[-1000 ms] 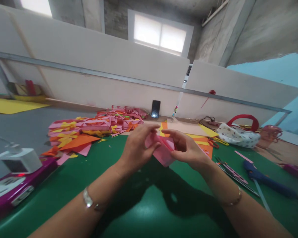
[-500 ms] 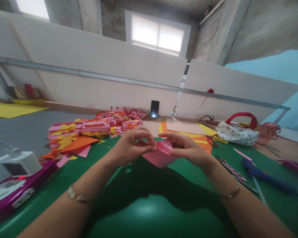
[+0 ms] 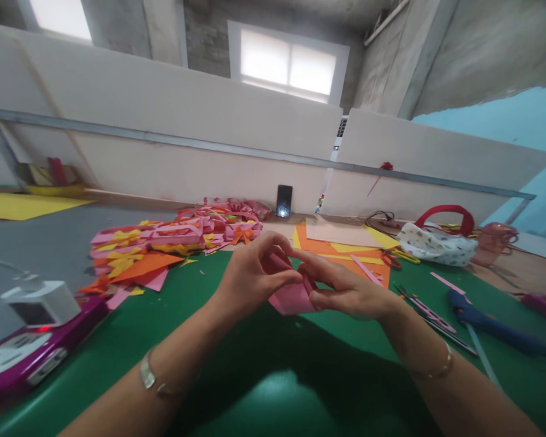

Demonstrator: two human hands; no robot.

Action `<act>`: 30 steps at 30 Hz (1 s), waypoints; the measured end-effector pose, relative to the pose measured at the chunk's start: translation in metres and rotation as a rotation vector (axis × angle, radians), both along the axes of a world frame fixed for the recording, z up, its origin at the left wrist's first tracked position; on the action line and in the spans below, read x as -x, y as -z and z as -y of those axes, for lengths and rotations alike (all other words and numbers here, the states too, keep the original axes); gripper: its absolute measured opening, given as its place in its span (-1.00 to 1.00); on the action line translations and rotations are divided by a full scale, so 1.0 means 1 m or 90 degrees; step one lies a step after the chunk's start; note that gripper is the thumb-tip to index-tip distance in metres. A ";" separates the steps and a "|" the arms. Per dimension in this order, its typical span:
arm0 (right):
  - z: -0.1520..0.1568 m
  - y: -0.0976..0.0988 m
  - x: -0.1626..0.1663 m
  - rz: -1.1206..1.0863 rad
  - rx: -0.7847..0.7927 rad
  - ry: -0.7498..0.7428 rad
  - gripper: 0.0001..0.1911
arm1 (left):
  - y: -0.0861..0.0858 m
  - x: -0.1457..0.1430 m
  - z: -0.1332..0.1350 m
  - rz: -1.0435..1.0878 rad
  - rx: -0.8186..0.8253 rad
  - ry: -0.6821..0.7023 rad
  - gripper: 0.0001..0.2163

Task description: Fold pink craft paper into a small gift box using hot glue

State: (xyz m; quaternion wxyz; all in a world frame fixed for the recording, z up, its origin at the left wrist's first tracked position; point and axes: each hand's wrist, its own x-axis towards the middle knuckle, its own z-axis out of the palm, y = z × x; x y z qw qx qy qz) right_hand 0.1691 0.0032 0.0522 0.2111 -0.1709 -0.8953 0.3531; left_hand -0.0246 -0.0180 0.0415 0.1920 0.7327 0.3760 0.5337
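A folded piece of pink paper [image 3: 291, 299] is held above the green mat [image 3: 273, 394], between both hands. My left hand [image 3: 257, 273] pinches its upper left side, thumb toward the middle and fingers curled over the top. On the right side my right hand [image 3: 341, 282] grips it with thumb and fingers, its fingertips close to the left thumb. The fingers cover much of the paper's upper part, so its full shape is hidden.
To the left lies a heap of pink, orange and yellow paper pieces [image 3: 173, 227], with a purple power strip [image 3: 50, 358] and white charger [image 3: 40, 301] nearer. A blue glue gun [image 3: 495, 321], tweezers [image 3: 437, 321], scissors [image 3: 391, 260] and a patterned basket [image 3: 437, 246] are right. A phone [image 3: 284, 201] stands behind.
My hands have come closer together, covering more of the pink paper. The right hand has moved left over the paper's top edge, uncovering a pink strip behind it.
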 end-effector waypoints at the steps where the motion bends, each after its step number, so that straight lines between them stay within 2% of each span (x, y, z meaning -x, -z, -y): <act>1: 0.000 0.000 0.000 0.002 -0.015 0.003 -0.32 | 0.001 0.000 0.001 -0.008 -0.005 -0.004 -0.69; 5: -0.001 0.000 -0.001 0.010 -0.085 0.021 -0.26 | 0.004 -0.001 0.002 -0.011 -0.028 -0.027 -0.72; 11: -0.001 -0.001 -0.002 0.023 -0.144 -0.009 -0.16 | 0.003 -0.004 0.004 -0.002 -0.070 -0.061 -0.78; 15: 0.005 0.002 0.003 0.044 -0.160 0.029 -0.13 | 0.001 -0.008 0.006 -0.017 -0.098 -0.061 -0.81; 21: 0.012 0.005 0.009 0.064 -0.200 0.083 -0.02 | -0.001 -0.007 0.008 -0.094 -0.148 -0.141 -0.79; 25: 0.009 0.008 0.011 0.037 -0.260 0.123 0.01 | -0.008 0.007 0.004 -0.204 -0.084 -0.118 -0.70; 30: 0.004 0.014 0.016 0.032 -0.325 0.160 0.02 | -0.010 0.017 0.001 -0.321 0.091 -0.042 -0.86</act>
